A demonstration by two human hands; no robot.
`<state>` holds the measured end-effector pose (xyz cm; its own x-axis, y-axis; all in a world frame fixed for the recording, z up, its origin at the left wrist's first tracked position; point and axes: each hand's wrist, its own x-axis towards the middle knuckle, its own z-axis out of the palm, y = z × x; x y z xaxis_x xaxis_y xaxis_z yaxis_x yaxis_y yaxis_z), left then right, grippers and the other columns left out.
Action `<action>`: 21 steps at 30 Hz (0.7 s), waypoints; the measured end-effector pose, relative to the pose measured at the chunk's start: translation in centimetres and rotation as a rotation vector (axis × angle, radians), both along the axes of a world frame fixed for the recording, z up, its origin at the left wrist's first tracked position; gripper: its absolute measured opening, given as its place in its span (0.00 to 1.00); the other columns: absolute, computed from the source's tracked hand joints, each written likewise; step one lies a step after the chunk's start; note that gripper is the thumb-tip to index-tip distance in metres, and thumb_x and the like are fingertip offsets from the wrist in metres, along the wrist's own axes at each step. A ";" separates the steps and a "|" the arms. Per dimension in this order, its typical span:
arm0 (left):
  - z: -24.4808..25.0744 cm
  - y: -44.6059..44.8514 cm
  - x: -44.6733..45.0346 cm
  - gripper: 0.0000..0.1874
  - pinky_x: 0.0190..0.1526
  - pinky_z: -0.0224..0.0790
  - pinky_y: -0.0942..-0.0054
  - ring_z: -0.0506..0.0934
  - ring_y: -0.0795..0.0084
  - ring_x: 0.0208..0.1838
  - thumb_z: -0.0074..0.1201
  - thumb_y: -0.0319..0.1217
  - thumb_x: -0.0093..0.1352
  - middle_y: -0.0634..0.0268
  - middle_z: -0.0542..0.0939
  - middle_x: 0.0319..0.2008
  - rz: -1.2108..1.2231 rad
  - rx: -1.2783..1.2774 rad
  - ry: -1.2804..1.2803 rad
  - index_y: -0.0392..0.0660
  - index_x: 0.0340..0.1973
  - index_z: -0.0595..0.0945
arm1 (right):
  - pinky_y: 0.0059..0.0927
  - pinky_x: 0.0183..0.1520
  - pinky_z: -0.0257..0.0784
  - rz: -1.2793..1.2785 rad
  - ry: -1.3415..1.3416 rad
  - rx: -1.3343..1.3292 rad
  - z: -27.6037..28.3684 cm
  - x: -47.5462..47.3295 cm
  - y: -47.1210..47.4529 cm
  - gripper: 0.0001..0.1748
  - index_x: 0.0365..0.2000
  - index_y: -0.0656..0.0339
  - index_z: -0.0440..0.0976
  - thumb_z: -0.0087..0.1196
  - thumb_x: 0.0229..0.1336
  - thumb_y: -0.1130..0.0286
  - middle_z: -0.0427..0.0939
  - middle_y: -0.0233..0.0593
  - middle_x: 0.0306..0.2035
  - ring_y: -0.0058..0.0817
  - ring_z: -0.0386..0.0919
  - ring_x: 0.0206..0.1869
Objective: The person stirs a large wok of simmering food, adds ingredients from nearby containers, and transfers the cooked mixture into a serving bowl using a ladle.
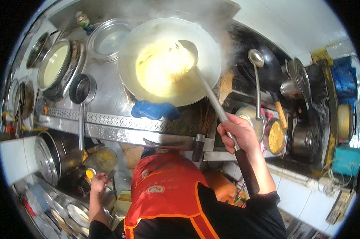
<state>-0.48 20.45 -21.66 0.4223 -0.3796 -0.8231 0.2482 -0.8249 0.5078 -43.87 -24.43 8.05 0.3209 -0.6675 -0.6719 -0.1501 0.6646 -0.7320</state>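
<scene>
My right hand (pixel 238 133) grips the metal shaft of a long-handled ladle (pixel 211 92), its dark grip lying along my forearm. The ladle's bowl rests inside a large wok (pixel 208 67) among pale yellow food (pixel 160 71), which glare partly washes out. Steam rises from the wok. A folded blue cloth (pixel 154 110) lies against the wok's near rim. Down at the left, my left hand (pixel 99 182) is beside a small yellow-topped object (pixel 90 173); whether the fingers hold it is unclear.
Left of the wok are a metal basin (pixel 91 44), a small saucepan (pixel 91 89) and a pot of pale liquid (pixel 55 65). On the right lie another ladle (pixel 256 71), a dark wok (pixel 271 64) and a bowl of yellow crumbly food (pixel 277 139). Metal containers (pixel 78 213) stand lower left.
</scene>
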 end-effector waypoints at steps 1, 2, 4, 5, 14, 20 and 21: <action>0.5 1.3 -1.6 0.14 0.28 0.69 0.77 0.76 0.75 0.30 0.54 0.25 0.67 0.65 0.81 0.34 0.002 -0.052 -0.029 0.38 0.48 0.75 | 0.19 0.11 0.58 0.109 0.073 -0.102 -0.6 -0.4 -0.7 0.17 0.50 0.65 0.72 0.48 0.60 0.74 0.69 0.31 0.24 0.13 0.62 0.13; 0.9 2.9 -4.0 0.14 0.28 0.69 0.76 0.76 0.76 0.30 0.56 0.26 0.66 0.66 0.80 0.33 0.047 -0.022 -0.022 0.39 0.47 0.75 | 0.21 0.10 0.60 0.157 0.173 -0.244 -1.5 -1.1 -0.9 0.20 0.51 0.64 0.73 0.47 0.57 0.78 0.68 0.31 0.20 0.16 0.65 0.13; 2.1 6.3 -9.2 0.14 0.28 0.70 0.76 0.76 0.76 0.30 0.58 0.28 0.65 0.69 0.80 0.32 0.125 -0.017 -0.011 0.41 0.45 0.76 | 0.24 0.18 0.65 0.244 0.360 -0.440 -4.4 -2.6 -0.7 0.26 0.59 0.62 0.66 0.51 0.59 0.76 0.73 0.35 0.24 0.21 0.71 0.17; 2.7 7.9 -11.6 0.14 0.28 0.71 0.75 0.77 0.77 0.30 0.59 0.29 0.64 0.70 0.80 0.32 0.168 -0.032 0.003 0.42 0.45 0.77 | 0.27 0.25 0.73 0.320 0.415 -0.567 -6.2 -3.7 -0.2 0.29 0.62 0.60 0.62 0.52 0.60 0.74 0.76 0.39 0.27 0.28 0.77 0.23; 3.3 20.8 -30.0 0.20 0.34 0.69 0.53 0.77 0.45 0.33 0.51 0.47 0.64 0.47 0.80 0.29 -0.021 0.346 -0.176 0.41 0.33 0.81 | 0.26 0.20 0.61 0.250 0.311 -0.453 -15.2 -3.2 1.5 0.12 0.46 0.55 0.70 0.49 0.64 0.63 0.69 0.31 0.25 0.24 0.66 0.21; 0.2 25.2 -38.0 0.18 0.40 0.72 0.51 0.80 0.45 0.38 0.51 0.45 0.62 0.47 0.82 0.34 0.272 0.255 -0.359 0.43 0.31 0.84 | 0.26 0.16 0.67 0.608 -0.762 0.835 -3.2 10.0 7.6 0.26 0.62 0.60 0.53 0.38 0.71 0.58 0.70 0.41 0.34 0.24 0.68 0.19; -0.5 26.0 -39.3 0.19 0.42 0.72 0.53 0.80 0.47 0.39 0.52 0.45 0.62 0.49 0.82 0.35 0.275 0.253 -0.364 0.42 0.33 0.84 | 0.26 0.14 0.65 0.678 -0.763 0.855 -2.0 12.4 11.2 0.28 0.66 0.59 0.46 0.35 0.73 0.59 0.67 0.42 0.35 0.22 0.66 0.17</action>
<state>-39.81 46.45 -22.16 0.7542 -0.0230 -0.6562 0.3175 -0.8620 0.3951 -31.48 -13.25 6.05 0.9011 0.3116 -0.3017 -0.3731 0.9115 -0.1731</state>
